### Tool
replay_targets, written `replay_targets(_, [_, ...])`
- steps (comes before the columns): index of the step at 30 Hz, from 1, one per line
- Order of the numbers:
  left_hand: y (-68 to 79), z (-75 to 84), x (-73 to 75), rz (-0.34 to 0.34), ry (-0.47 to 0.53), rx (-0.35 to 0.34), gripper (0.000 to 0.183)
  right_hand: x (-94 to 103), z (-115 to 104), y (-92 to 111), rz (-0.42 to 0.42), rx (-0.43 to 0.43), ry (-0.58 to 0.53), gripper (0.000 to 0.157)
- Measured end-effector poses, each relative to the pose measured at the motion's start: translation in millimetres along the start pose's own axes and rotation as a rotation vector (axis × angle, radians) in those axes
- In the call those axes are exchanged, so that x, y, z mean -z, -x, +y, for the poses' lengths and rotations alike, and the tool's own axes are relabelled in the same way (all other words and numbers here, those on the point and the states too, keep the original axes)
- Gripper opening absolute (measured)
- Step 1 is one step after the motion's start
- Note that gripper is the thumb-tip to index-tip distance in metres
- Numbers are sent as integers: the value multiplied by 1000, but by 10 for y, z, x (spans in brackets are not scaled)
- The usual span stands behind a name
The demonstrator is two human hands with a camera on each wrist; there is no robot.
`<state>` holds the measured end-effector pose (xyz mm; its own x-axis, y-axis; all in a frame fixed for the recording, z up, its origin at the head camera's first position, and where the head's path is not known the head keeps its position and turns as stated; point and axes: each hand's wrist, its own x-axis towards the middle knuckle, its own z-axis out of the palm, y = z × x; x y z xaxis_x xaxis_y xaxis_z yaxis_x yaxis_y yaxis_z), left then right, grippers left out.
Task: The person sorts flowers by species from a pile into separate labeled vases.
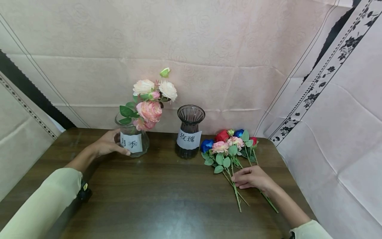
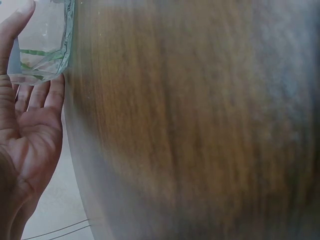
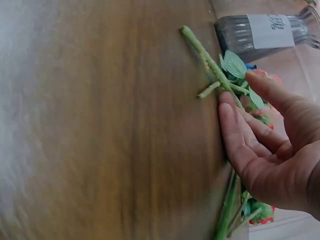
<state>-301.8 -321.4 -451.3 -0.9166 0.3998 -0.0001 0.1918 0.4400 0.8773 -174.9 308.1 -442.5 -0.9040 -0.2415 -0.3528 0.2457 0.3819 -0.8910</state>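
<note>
Left hand grips the side of a labelled clear vase, thumb in front; pink and white flowers stand in it, above that hand. Right hand has thumb and fingers apart, fingertips touching a green stem; the flower heads lie beyond it. A labelled dark vase stands between both hands.

Through my cameras I see a pale pinkish cloth with fold lines, hanging behind a brown wood-grain table. At right there is a whitish cloth with a border of black flowers. At left, one black strip goes diagonally. Soft light shines on the tabletop.
</note>
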Motion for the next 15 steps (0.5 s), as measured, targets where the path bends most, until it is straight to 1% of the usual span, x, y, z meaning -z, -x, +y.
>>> replay_targets(3, [3, -10, 3, 1, -3, 2, 104, -63, -7, -21, 39, -2, 37, 41])
replay_targets(6, [9, -19, 4, 2, -1, 3, 104, -97, -17, -29, 42, 4, 38, 42])
replay_targets(9, [9, -29, 3, 0, 2, 3, 104, -93, -27, -37, -12, 16, -33, 40])
replay_targets(13, [-1, -35, 3, -3, 6, -1, 103, -59, -22, -52, -111, 19, -171, 30])
replay_targets(15, [-5, -32, 6, -2, 8, -5, 103, -42, -10, -61, -151, 24, -220, 26])
